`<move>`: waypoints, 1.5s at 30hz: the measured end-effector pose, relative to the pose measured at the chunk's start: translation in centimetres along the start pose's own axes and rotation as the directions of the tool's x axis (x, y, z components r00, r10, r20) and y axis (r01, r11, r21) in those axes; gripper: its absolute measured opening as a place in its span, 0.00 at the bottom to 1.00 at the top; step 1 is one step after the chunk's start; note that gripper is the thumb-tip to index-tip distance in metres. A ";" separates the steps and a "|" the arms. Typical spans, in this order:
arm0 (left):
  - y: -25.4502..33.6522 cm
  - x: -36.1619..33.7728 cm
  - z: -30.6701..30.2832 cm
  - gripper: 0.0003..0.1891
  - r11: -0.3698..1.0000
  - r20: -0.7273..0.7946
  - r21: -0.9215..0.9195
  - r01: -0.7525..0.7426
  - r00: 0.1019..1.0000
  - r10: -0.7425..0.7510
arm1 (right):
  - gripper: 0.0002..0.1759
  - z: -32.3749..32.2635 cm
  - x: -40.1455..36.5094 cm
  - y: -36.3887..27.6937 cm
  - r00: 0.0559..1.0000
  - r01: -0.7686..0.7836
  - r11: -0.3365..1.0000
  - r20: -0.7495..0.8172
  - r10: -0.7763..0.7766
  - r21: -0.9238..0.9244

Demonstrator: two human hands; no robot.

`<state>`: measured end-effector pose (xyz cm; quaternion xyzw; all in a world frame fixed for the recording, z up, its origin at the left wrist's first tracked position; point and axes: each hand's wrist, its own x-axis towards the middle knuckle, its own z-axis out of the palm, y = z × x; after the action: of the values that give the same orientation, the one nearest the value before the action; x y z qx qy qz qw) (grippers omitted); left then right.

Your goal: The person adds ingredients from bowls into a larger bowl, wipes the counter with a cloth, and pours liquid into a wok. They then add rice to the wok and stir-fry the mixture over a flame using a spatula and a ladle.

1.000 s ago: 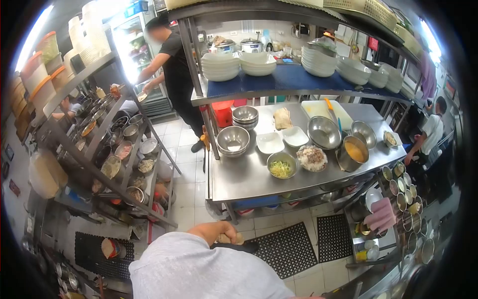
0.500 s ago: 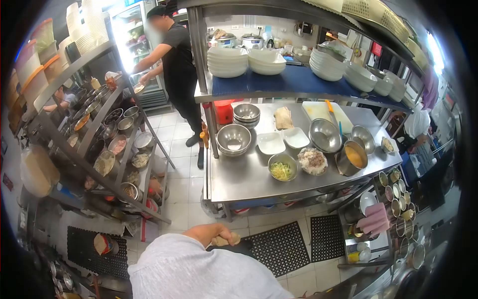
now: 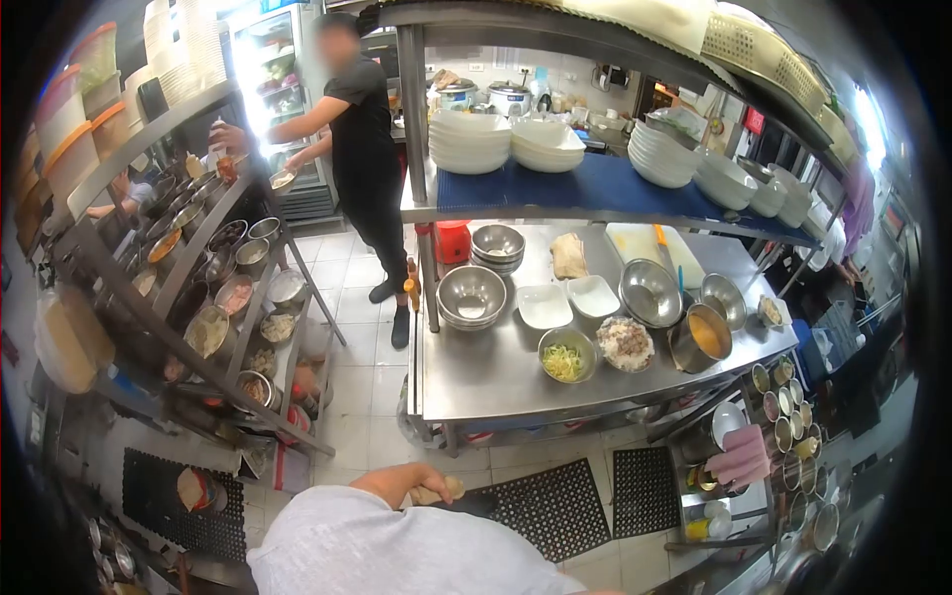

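Observation:
My left hand (image 3: 424, 483) is closed around a crumpled beige bundle (image 3: 445, 490), low in front of my grey-sleeved body. The bundle looks like cloth, but its exact nature is unclear. Beyond my hand stands a steel counter (image 3: 476, 385). Along its near side are a bowl of shredded yellow-green food (image 3: 563, 361), a bowl of rice with brownish topping (image 3: 626, 344) and a pot of orange liquid (image 3: 705, 335). Behind them sit two square white dishes (image 3: 544, 306). My right hand is out of view; only a sliver of skin shows at the bottom edge.
A person in black (image 3: 359, 149) stands by a lit fridge (image 3: 297, 109), reaching over a rack (image 3: 154, 322) of food containers. White bowls (image 3: 469, 144) fill the overhead shelf. Black mats (image 3: 550, 506) lie on the floor. A pink cloth (image 3: 739, 456) hangs at the right.
My left hand and the bundle have moved slightly left and down in view. The person's farther hand has risen to a bottle above the rack. The camera view has shifted slightly.

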<state>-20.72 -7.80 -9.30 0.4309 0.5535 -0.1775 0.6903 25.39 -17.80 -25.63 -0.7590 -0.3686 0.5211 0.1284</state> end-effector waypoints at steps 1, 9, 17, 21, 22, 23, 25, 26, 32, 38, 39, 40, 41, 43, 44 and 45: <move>-0.4 -0.4 0.3 0.28 0.996 0.006 -0.089 0.028 1.000 -0.027 | 0.17 0.0 -0.7 -0.6 1.000 -0.023 1.000 -0.002 0.023 0.017; -4.6 4.9 0.9 0.27 0.965 -0.069 -0.239 -0.104 0.994 0.090 | 0.13 0.8 -4.8 -0.2 0.977 -0.210 0.964 -0.002 0.213 0.165; -0.7 11.0 -2.2 0.24 0.958 0.068 -0.004 -0.288 0.955 0.287 | 0.10 -1.3 -0.5 1.3 0.960 0.062 0.895 0.271 0.068 -0.442; -2.4 11.0 -1.2 0.23 0.955 0.063 -0.001 -0.296 0.953 0.295 | 0.13 -3.6 -4.5 -1.3 0.974 -0.199 0.917 -0.036 0.225 0.347; -3.2 11.2 -1.3 0.23 0.946 0.065 -0.008 -0.324 0.944 0.324 | 0.14 -5.6 -6.7 -4.6 0.952 -0.266 0.927 -0.077 0.295 0.265; -4.2 11.5 -1.7 0.23 0.940 0.046 -0.015 -0.340 0.939 0.340 | 0.14 -3.8 -3.8 0.1 0.967 -0.186 0.915 -0.099 0.235 0.357; -3.6 9.5 -1.1 0.22 0.955 -0.008 -0.137 -0.262 0.965 0.263 | 0.13 -3.0 -3.2 3.7 0.960 -0.232 0.884 -0.049 0.274 0.407; -1.0 6.3 -0.4 0.24 0.969 -0.018 -0.142 -0.200 0.980 0.200 | 0.12 -3.5 -5.0 3.1 0.962 -0.254 0.929 -0.029 0.272 0.270; 0.7 4.7 -0.2 0.29 0.994 -0.144 0.033 -0.109 0.983 0.112 | 0.11 -2.2 -5.5 -0.3 0.967 -0.222 0.970 -0.102 0.232 0.103; -2.1 9.5 -0.9 0.30 0.968 -0.224 0.236 -0.084 0.965 0.138 | 0.11 -1.9 -4.6 -5.2 0.984 -0.096 0.995 -0.152 0.094 -0.007; -0.9 7.7 -0.6 0.29 0.971 -0.223 0.226 -0.073 0.967 0.125 | 0.11 -1.9 -4.5 -5.9 0.985 -0.074 0.997 -0.160 0.069 -0.025; 0.0 5.8 -0.8 0.29 0.974 -0.225 0.217 -0.060 0.968 0.110 | 0.12 -1.8 -4.5 -6.6 0.985 -0.051 0.998 -0.167 0.042 -0.048; 0.6 4.1 -1.4 0.32 0.949 -0.171 0.297 -0.103 0.972 0.159 | 0.12 -1.7 -4.6 -7.3 0.985 -0.029 0.997 -0.169 0.017 -0.067; 1.9 1.8 -2.0 0.39 0.871 -0.040 0.443 -0.211 0.966 0.254 | 0.12 -1.7 -4.7 -8.4 0.982 0.013 0.994 -0.187 -0.034 -0.113; 1.7 1.5 -2.1 0.33 0.853 -0.066 0.458 -0.250 0.947 0.313 | 0.12 -1.6 -4.8 -9.1 0.978 0.038 0.989 -0.197 -0.066 -0.143; 1.0 1.1 -2.4 0.27 0.832 -0.096 0.474 -0.288 0.922 0.374 | 0.12 -1.5 -4.7 -9.7 0.973 0.064 0.982 -0.209 -0.101 -0.177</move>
<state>-21.10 -5.03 -9.93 0.6832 0.4754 -0.1375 0.5369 21.70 -14.03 -16.06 -0.8036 -0.4264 0.3960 0.1245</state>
